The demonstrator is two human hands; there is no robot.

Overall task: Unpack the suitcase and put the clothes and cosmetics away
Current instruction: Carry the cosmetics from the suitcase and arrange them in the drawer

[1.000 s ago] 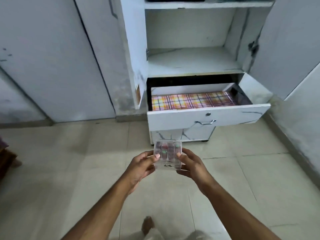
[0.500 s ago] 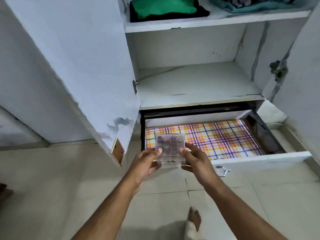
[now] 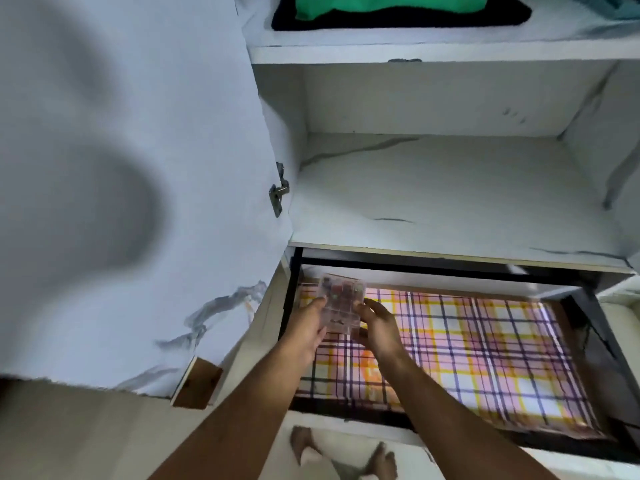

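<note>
A small clear plastic cosmetics case (image 3: 341, 301) with coloured pots inside is held between both hands. My left hand (image 3: 306, 327) grips its left side and my right hand (image 3: 375, 325) grips its right side. The case hangs over the back left corner of the open drawer (image 3: 588, 448), which is lined with pink, yellow and purple checked paper (image 3: 485, 348). Nothing else lies in the drawer.
The white wardrobe's left door (image 3: 138, 202) stands open close on my left. A bare marbled shelf (image 3: 450, 195) lies above the drawer. Folded green and black clothes (image 3: 388, 8) sit on the shelf above that. My feet (image 3: 346, 455) stand on the tiled floor below.
I have stepped closer to the wardrobe. Both hands carried the case forward from in front of the drawer to over its back left corner.
</note>
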